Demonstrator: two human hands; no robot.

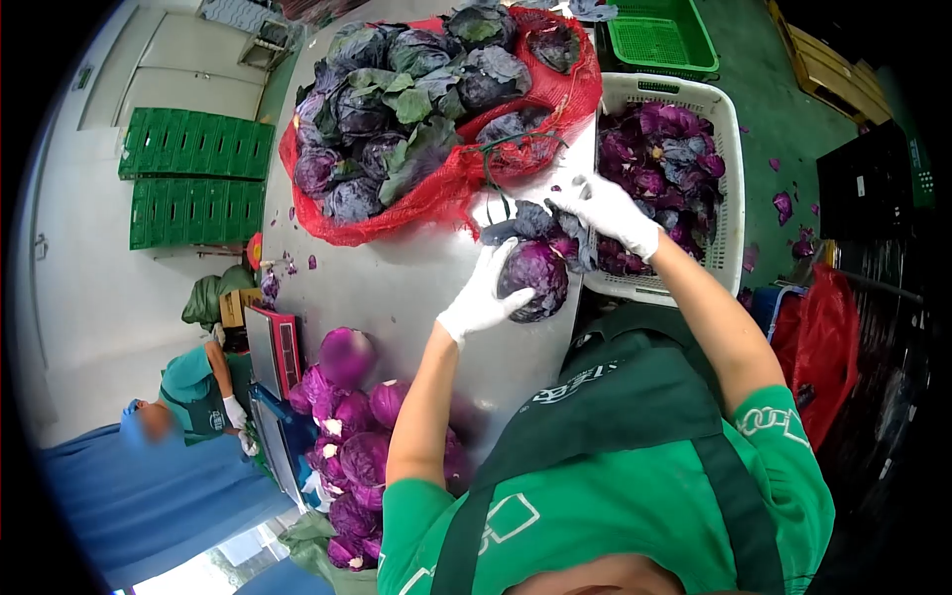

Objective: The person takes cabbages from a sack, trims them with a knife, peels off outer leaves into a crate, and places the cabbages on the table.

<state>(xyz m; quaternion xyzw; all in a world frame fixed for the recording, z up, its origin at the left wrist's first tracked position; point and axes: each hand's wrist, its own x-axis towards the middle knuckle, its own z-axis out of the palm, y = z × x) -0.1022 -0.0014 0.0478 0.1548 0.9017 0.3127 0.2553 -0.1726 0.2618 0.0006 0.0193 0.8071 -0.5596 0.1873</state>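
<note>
My left hand (484, 291), in a white glove, grips a purple cabbage (536, 282) from its left side at the steel table's edge. Dark loosened outer leaves (535, 220) stick up from the cabbage's far side. Just beyond them is my right hand (610, 210), also gloved, above the near-left rim of a white crate (731, 188). Its fingers are bent together; what they hold, if anything, I cannot make out. Purple trimmed leaves (659, 164) fill much of that crate.
A red mesh sack (377, 230) of untrimmed cabbages lies open on the steel table (407, 283). Peeled cabbages (362, 456) are piled at left. A green crate (662, 40) stands beyond the white one. Leaf scraps (782, 206) litter the floor. A co-worker (193, 397) stands at far left.
</note>
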